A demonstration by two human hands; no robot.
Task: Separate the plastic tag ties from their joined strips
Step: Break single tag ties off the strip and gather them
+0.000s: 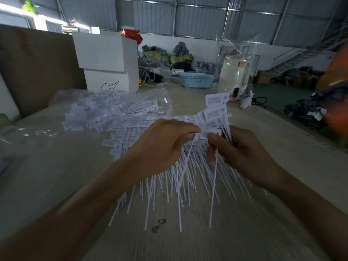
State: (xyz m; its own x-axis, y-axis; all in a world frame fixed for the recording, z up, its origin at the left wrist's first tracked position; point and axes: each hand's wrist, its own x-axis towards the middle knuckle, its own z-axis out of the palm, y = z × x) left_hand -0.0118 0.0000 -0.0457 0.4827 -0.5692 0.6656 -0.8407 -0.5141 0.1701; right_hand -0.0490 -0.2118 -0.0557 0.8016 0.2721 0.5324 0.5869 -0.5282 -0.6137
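While both hands [162, 146] [243, 153] pinch it, the tag strip [214, 117] stands between them.

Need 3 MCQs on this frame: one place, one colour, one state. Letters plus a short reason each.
1. Where is the basket?
A. at the far end of the table, right of the white boxes
B. under the left hand
C. on top of the boxes

2. What colour are the tag ties?
A. black
B. white
C. red

3. What are the hands doing?
A. both lie flat on the table
B. only the left holds anything
C. left hand and right hand each pinch ties of the strip

Key:
1 A: the pale blue basket sits beyond the pile, to the right of the stacked boxes.
2 B: heads and tails in the pile are all white.
3 C: thumb and fingers of each hand close on ties held above the pile.
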